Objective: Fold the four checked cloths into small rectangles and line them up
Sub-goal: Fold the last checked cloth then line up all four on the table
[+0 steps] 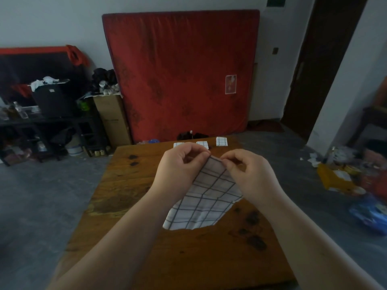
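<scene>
A white cloth with a dark check (206, 197) hangs in the air above the wooden table (134, 185), its lower part drooping toward the tabletop. My left hand (180, 168) pinches its top edge at the left corner. My right hand (247, 170) pinches the same edge at the right corner. Three folded checked cloths lie in a row at the table's far edge: the left one (178, 144) is partly hidden behind my left hand, the middle one (202, 144) is beside it, and the right one (221, 141) lies fully in view.
A red mattress (182, 74) leans on the wall behind the table. At the left stand a cluttered dark shelf (48, 122) and a cardboard box (113, 120). Scattered packages (343, 181) lie on the floor at the right.
</scene>
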`<state>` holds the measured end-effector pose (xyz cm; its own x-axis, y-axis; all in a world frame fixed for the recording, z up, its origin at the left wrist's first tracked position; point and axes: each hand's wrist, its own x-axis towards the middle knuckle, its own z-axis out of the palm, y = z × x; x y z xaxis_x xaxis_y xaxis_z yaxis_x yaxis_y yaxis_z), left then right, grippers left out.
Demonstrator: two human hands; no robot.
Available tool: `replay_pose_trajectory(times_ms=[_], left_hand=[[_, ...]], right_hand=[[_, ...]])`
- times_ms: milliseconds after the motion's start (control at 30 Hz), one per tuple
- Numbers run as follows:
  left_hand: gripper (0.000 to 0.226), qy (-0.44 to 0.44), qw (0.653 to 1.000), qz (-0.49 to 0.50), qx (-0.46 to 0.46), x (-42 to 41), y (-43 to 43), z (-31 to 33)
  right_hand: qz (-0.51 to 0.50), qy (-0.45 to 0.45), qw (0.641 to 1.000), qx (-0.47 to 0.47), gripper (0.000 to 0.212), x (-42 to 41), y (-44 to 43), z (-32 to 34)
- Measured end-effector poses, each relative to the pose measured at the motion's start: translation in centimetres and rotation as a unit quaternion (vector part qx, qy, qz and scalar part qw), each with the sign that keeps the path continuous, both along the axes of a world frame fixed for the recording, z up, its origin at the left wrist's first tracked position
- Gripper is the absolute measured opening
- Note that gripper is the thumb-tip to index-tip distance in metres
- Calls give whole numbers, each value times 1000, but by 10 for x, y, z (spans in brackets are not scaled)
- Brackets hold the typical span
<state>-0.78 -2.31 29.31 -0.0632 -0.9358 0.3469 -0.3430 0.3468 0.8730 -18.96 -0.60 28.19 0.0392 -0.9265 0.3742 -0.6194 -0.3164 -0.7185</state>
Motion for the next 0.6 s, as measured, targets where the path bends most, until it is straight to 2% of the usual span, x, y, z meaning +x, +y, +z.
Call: replay_pose_trajectory(times_ms=[133, 267, 600], left_hand=[[7, 10, 1000, -7, 16, -1, 2, -1], [5, -24, 998, -44, 41, -6, 1, -4], [9, -17, 999, 11, 38, -2, -1, 0]], right_hand=[[-9, 15, 1000, -12, 15, 1, 2, 2], [-19, 34, 999, -9, 12, 2, 3, 0], [-35, 61, 997, 17, 13, -13, 7, 5]])
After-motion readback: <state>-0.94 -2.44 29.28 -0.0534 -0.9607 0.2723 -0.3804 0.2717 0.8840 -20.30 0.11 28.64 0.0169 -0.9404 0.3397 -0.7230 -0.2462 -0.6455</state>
